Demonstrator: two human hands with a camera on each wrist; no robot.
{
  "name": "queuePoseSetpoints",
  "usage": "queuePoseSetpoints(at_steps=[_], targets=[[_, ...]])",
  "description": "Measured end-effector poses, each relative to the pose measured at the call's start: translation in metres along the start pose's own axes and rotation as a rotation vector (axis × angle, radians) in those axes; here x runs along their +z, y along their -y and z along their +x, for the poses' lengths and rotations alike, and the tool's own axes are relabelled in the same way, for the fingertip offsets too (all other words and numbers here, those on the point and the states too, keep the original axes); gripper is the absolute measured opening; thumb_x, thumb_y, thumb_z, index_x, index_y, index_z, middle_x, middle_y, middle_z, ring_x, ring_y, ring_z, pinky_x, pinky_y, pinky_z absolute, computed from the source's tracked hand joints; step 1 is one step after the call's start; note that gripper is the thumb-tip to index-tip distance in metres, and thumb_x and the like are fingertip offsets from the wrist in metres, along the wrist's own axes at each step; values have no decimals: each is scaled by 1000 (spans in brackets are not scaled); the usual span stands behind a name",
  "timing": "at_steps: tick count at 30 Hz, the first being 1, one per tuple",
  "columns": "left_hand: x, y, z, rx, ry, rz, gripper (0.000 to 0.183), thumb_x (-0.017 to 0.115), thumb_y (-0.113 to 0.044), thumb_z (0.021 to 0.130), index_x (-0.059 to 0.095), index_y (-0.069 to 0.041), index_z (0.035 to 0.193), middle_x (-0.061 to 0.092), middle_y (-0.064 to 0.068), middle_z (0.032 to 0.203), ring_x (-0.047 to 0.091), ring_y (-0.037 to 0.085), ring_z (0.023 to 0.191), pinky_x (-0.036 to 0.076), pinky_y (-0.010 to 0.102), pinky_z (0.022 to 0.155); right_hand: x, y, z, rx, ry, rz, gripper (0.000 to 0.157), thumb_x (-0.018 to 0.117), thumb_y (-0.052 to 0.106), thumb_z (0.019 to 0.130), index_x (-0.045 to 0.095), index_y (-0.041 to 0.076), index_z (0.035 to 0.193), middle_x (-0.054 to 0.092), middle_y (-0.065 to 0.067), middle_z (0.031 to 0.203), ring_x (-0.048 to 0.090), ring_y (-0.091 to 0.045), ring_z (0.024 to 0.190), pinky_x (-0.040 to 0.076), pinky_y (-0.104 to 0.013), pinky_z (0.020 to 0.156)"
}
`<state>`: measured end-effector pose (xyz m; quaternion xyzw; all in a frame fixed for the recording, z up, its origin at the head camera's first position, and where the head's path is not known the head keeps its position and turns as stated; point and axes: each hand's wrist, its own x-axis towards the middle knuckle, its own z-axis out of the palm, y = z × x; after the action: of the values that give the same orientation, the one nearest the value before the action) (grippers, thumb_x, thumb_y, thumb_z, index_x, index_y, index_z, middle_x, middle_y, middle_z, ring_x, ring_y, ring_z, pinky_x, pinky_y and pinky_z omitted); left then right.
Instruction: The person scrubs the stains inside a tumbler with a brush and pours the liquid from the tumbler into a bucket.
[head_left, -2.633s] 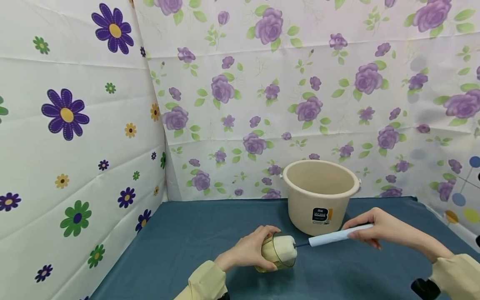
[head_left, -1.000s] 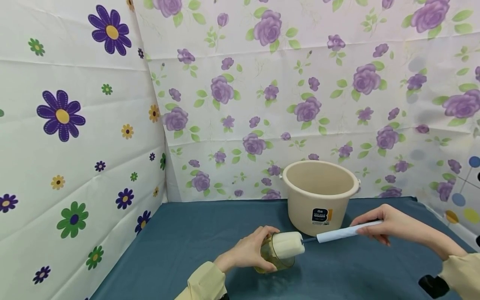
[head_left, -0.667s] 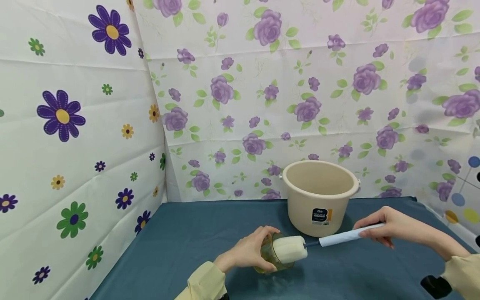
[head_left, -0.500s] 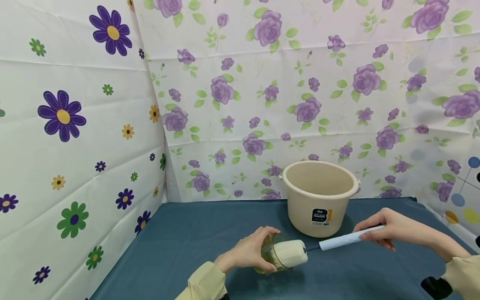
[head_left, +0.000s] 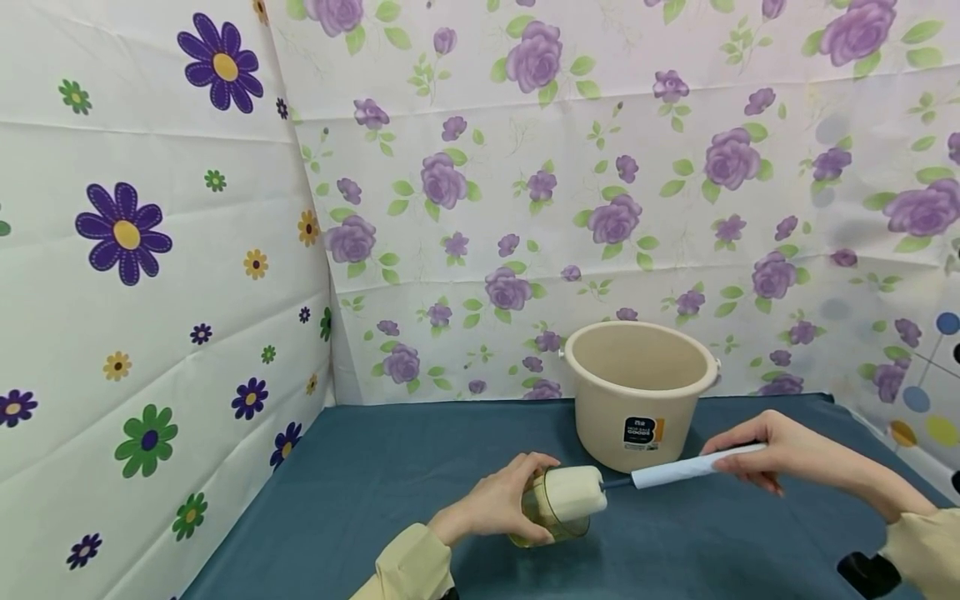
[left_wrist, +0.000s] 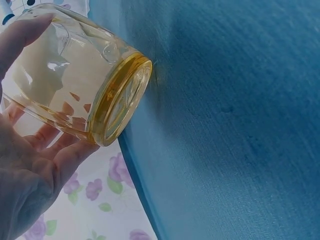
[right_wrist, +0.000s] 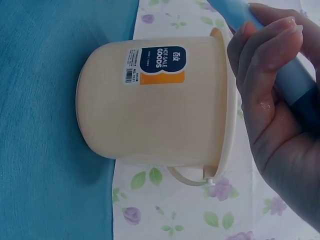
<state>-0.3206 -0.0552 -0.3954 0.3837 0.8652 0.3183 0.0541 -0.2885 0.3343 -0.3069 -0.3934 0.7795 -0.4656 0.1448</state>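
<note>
All round the back and left: flowered cloth (head_left: 442,275), huge, hanging behind the table's far edge. Spread out below, the blue table (head_left: 420,442). Standing upright near the far edge, toward the far right corner, the bucket (head_left: 603,417), close behind the action.

Over to the right hand (head_left: 772,454), in from the right, forearm slanting up, fingers curled round the handle of the brush (head_left: 675,472), just beside the bucket. Opposite, the left hand (head_left: 495,496), wrapped round the glass (left_wrist: 80,75), thumb near side, fingers far side. Held in front of the bucket, well apart from the far edge, mouth tilted toward the right edge. Contact with the table: impossible to tell. And poking partly out of that mouth, the white head (head_left: 581,490)! Smallest of all, on the bucket's front, a label (head_left: 642,431).
</note>
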Motion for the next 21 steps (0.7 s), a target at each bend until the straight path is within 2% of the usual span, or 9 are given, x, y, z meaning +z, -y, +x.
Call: queuePoseSetpoints(at_steps=[9,21], targets=[[-1,-1,0,-5,10,-7,77,79,-36,68,36,-27,132,42,-9,107,45,9,94,42,31,68,-2,1,-2,14,-17,-10,28,45,-4,92,59,-2,116,58,-9,61,50,-16,42,43,-36,40],[-1,-1,2,-6,16,-2,77,78,-38,68,35,-33,131,43,-8,109,47,10,93,42,30,65,-3,-2,-4,38,40,12,28,44,-5,92,59,-3,116,58,-9,62,48,-18,40,43,-35,39]])
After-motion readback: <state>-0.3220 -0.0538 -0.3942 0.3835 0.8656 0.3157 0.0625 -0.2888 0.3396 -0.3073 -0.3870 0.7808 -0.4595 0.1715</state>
